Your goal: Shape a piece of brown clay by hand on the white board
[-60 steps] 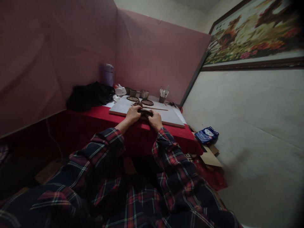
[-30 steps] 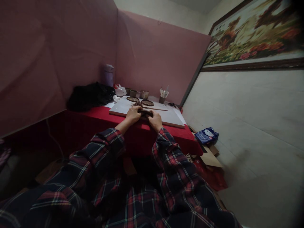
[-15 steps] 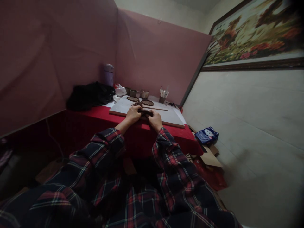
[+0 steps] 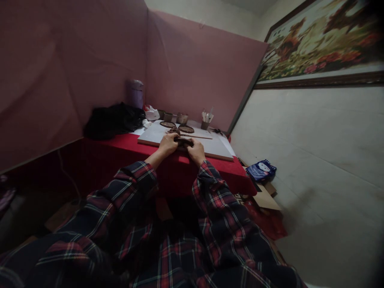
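Observation:
Between my two hands is a dark brown piece of clay [image 4: 184,141], held at the near edge of a pale board [image 4: 217,151]. My left hand [image 4: 169,143] is closed on its left end, and my right hand [image 4: 196,150] grips the right end; the fingers underneath are hidden. Just beyond the left hand lies a crumbly brown clay lump [image 4: 173,131]. A thin brown stick [image 4: 196,137] stretches to the right across the board. Farther back, two flat round brown pieces, a left disc [image 4: 167,125] and a right disc [image 4: 186,129], lie side by side.
Small pots [image 4: 168,117] and a cup of tools [image 4: 205,125] line the back. A black cloth or bag [image 4: 115,120] and a purple bottle [image 4: 137,94] stand left on the red-covered table [image 4: 240,176]. A blue packet [image 4: 261,171] sits beside the right wall.

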Tool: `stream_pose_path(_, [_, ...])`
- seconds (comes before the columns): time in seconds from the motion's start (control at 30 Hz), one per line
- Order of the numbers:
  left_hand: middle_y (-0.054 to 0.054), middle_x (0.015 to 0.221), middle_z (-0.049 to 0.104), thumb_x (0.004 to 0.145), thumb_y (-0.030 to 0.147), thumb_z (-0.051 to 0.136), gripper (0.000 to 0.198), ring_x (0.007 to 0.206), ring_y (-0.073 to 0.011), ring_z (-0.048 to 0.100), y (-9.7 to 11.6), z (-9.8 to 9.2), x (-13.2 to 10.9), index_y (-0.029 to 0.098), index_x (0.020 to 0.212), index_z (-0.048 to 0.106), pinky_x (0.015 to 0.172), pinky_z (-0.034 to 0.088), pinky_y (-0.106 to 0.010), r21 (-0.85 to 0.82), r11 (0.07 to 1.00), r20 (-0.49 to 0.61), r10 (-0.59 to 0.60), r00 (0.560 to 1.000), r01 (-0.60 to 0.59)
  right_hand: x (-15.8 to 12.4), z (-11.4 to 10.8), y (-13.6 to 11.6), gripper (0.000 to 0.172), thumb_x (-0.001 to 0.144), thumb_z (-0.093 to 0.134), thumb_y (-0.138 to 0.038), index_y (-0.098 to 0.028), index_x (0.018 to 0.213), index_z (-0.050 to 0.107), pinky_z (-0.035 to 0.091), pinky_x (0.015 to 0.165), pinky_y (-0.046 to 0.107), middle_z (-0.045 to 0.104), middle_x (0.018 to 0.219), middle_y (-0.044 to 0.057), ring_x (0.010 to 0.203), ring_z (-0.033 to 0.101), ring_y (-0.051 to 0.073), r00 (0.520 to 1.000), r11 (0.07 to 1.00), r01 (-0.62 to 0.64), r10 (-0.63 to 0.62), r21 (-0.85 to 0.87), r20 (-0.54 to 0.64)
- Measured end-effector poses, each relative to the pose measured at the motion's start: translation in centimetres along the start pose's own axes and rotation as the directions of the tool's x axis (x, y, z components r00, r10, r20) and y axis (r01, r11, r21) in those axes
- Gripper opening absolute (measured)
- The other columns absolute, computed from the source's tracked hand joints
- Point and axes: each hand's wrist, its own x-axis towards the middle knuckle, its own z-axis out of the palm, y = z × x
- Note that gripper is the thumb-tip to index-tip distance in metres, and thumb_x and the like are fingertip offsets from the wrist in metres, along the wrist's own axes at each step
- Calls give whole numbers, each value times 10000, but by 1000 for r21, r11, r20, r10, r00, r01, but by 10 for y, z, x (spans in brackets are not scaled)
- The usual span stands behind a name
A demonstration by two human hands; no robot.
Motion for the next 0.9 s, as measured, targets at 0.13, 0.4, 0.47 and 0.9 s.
stream_pose_path(0.13, [-77, 876, 732, 732, 187, 586, 242, 810, -191, 639, 1, -1, -1, 135, 924, 724, 734, 467, -255, 11, 1000, 0, 2, 1000, -2, 0, 0, 0, 170, 796, 575, -238, -204, 943, 654, 485, 865, 329, 713, 938, 48, 900, 640, 210, 1000, 1000, 2, -2, -4, 1])
stream_pose_path(0.4, [-70, 875, 732, 736, 191, 598, 230, 798, -186, 636, -1, 1, 1, 149, 921, 728, 724, 469, -248, 21, 1000, 1, -3, 1000, 3, 0, -1, -2, 178, 797, 572, -211, -193, 951, 659, 483, 874, 330, 711, 965, 55, 925, 639, 213, 1000, 1000, 5, -5, 3, 5])
stream_pose_path(0.47, [-74, 876, 731, 733, 192, 608, 233, 804, -190, 637, -2, 2, 2, 145, 927, 729, 732, 468, -254, 14, 1000, -4, -3, 1000, 3, -1, -2, -3, 175, 801, 574, -223, -190, 951, 659, 487, 862, 334, 710, 942, 56, 901, 638, 214, 1000, 1000, -2, 2, -9, 7])
stream_pose_path(0.9, [-65, 892, 734, 739, 201, 615, 233, 819, -191, 640, -1, 1, 1, 150, 936, 727, 742, 469, -255, 23, 1000, -7, -2, 1000, 2, 0, 0, -2, 162, 791, 584, -217, -205, 935, 657, 487, 868, 340, 712, 930, 44, 889, 639, 209, 1000, 1000, 9, -9, -1, -6])
